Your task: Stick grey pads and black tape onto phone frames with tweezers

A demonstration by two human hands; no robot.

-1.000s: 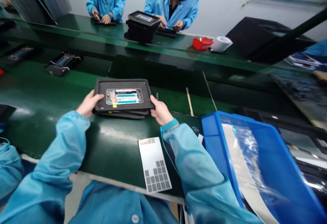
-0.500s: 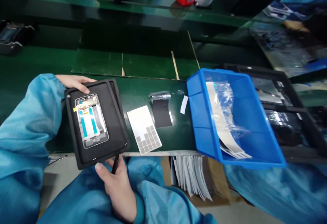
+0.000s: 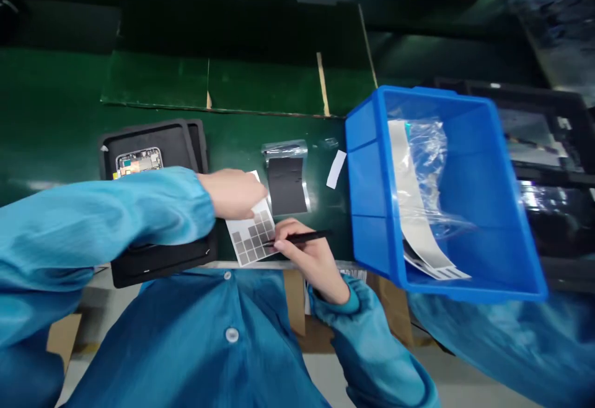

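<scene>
1. L hand (image 3: 232, 194) lies flat on the upper end of the pad sheet (image 3: 251, 237), fingers together, thumb hidden: can't tell if its grip is clamped or just resting. Prob. pinning the sheet so it can't slide.
2. R hand (image 3: 309, 262) holds a thin black tool (image 3: 307, 237) pen-style, grip clamped on it, tip at the sheet's grey pads. Pen hold likely gives fine control.
3. Sheet sits at the counter's front edge, tilted, between tray and film strip (image 3: 286, 185), touching neither as far as visible.
4. Black tray (image 3: 179, 144) w/ phone frame (image 3: 138, 163) is left of the sheet, mostly under L sleeve (image 3: 106, 216). Kept close, likely for easy reach.
5. Green counter (image 3: 56, 104) also has white slip (image 3: 336, 169) and blue bin (image 3: 362, 191) w/ bagged white sheets (image 3: 411, 178). Black tray (image 3: 511, 85) beyond bin; cardboard (image 3: 395, 309) below counter.
</scene>
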